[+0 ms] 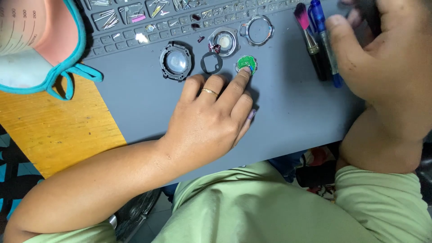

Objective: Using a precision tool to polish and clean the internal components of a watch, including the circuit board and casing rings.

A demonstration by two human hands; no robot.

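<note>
The person's left hand is lying palm down on the grey mat, fingers spread loose and grasping nothing, and its index fingertip is pressing on a small round green circuit board. That board is lying flat on the mat, face up; being round, it is showing no long axis and I cannot tell which way it is pointing. Just to its left a thin black ring is lying flat, and further left a round black case with a clear lens is sitting. Behind the board a silver round part and a clear silver-rimmed ring are resting near the mat's ridged tray section, which is holding tiny metal bits. The right hand is hovering at the right edge, fingers curled inward around something dark that I cannot make out. Beside it a pink-tipped brush and a blue pen are lying side by side, running away from the person. The mat is covering a yellow wooden counter, where a pink and teal cloth item is sitting at the left.
</note>
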